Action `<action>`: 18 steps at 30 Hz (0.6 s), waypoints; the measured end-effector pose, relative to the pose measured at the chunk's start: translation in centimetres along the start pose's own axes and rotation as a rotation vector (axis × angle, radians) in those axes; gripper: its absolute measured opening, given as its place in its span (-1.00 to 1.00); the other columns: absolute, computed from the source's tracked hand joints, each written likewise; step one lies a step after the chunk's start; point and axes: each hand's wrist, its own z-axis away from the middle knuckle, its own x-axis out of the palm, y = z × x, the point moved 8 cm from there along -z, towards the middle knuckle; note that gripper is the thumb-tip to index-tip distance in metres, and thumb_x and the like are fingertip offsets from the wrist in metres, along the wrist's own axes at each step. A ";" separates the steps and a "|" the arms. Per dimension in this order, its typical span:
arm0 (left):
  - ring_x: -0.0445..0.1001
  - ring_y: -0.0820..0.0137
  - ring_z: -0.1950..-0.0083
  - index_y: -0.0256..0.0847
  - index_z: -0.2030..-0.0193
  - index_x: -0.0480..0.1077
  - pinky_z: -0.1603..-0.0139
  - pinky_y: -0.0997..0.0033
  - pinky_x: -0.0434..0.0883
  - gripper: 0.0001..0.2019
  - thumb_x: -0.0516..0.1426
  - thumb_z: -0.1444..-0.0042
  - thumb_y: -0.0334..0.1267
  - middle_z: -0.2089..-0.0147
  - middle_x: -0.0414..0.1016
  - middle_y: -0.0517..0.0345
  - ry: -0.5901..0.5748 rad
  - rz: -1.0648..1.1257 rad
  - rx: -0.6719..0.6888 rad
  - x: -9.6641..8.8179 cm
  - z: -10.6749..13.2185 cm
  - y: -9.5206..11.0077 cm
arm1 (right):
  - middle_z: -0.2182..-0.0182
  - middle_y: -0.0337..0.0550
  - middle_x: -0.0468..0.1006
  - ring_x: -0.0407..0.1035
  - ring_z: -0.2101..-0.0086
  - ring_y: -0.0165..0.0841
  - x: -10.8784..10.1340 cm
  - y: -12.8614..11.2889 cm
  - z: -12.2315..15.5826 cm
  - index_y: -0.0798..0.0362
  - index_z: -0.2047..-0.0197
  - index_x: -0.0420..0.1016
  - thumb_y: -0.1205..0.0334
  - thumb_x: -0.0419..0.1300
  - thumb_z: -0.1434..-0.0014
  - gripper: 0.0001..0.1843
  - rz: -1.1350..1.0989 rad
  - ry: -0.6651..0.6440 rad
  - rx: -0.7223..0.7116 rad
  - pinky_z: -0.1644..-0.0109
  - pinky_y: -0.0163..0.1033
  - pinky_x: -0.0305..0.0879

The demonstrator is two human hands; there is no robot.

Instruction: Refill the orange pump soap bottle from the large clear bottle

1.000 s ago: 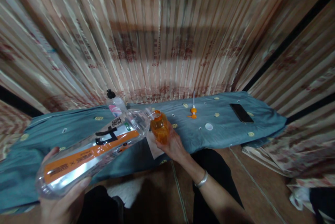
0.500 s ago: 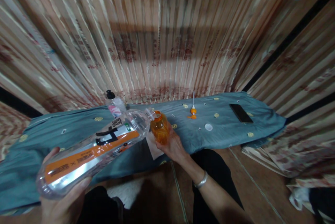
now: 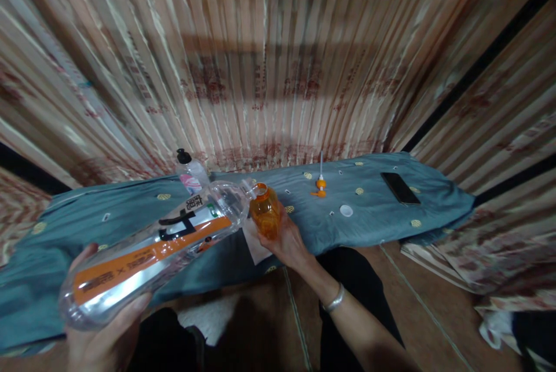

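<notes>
Clear bottle (image 3: 154, 256): large, tilted, neck toward the centre; the left hand (image 3: 108, 323) has its grip around the base end.
Orange bottle (image 3: 266, 218): small, uncapped, held over the surface (image 3: 377, 224) in the wrapped grip of the right hand (image 3: 289, 244).
Mouths: side by side; whether they touch, or liquid is running, cannot be told.
Spill risk: a wobble of either hand could part the narrow mouths and wet the surface or the paper (image 3: 257, 247) below.
Slip risk: the clear bottle is held far from its neck, so that end could dip or swing.
Overflow risk: too steep a tilt could flood the smaller bottle.
Label (image 3: 145, 262): silver and orange, one big black character, smaller Chinese-looking ones and an "×"; too slanted to read a brand.
Black-capped bottle (image 3: 191, 175): pink and white markings, no legible words.
Curtain (image 3: 260, 94): reddish printed characters, too blurred to read.
Pump (image 3: 321, 184) and phone (image 3: 399, 188): no writing visible.
</notes>
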 end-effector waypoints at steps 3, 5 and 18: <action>0.61 0.40 -0.13 0.23 -0.53 0.40 -0.22 0.51 0.56 0.21 0.65 0.39 -0.09 -0.28 0.61 0.27 -0.008 0.070 -0.061 0.2 -0.1 -0.1 | -0.20 0.04 0.64 0.61 -0.15 0.01 0.1 0.2 0.0 -0.09 -0.50 0.27 0.25 0.43 -0.15 -0.11 0.008 0.010 0.014 -0.30 0.15 0.60; 0.60 0.40 -0.13 0.24 -0.52 0.41 -0.21 0.51 0.57 0.19 0.65 0.38 -0.07 -0.27 0.60 0.28 0.001 0.072 -0.061 0.1 -0.1 0.1 | -0.21 0.07 0.63 0.62 -0.14 0.01 0.1 0.3 0.1 -0.07 -0.50 0.26 0.25 0.42 -0.15 -0.11 0.006 0.010 0.021 -0.28 0.14 0.61; 0.59 0.40 -0.09 0.29 -0.48 0.46 -0.15 0.53 0.58 0.20 0.65 0.46 -0.13 -0.15 0.59 0.28 0.011 0.071 -0.056 -0.4 -0.7 -0.5 | -0.21 0.10 0.63 0.61 -0.18 0.05 0.1 0.3 0.0 -0.01 -0.46 0.30 0.21 0.41 -0.16 -0.17 0.034 -0.020 0.046 -0.31 0.18 0.60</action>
